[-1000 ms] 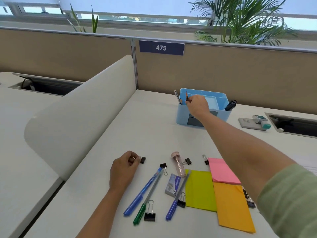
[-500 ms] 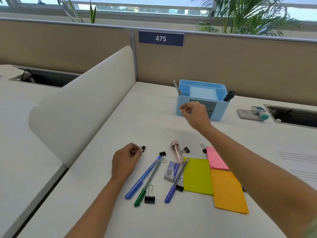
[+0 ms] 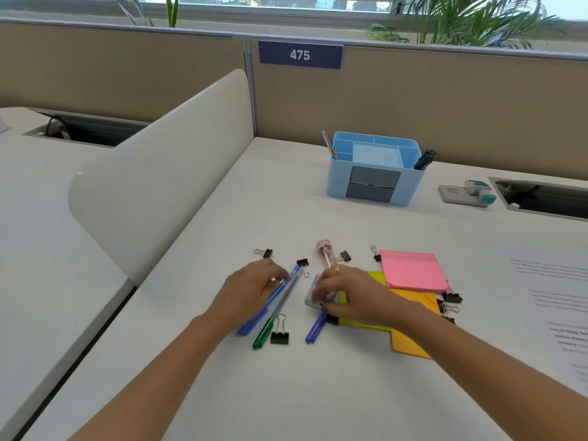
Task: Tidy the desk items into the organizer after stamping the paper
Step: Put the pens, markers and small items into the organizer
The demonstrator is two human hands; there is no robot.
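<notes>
Both hands are down over the scattered pens, well short of the organizer.

The left hand [image 3: 251, 289] lies palm-down with fingers curled over the blue pen [image 3: 254, 319] and the green pen [image 3: 270, 324]; whether it grips them I cannot tell. The right hand [image 3: 350, 297] is arched, its fingertips pinched down at the small box [image 3: 310, 296] and the purple pen [image 3: 315, 329], though the hold itself is hidden. The blue organizer [image 3: 375, 173] stands well apart at the back of the desk [image 3: 222, 393], with binder clips [image 3: 280, 333] and sticky notes [image 3: 413, 270] near the hands.
</notes>
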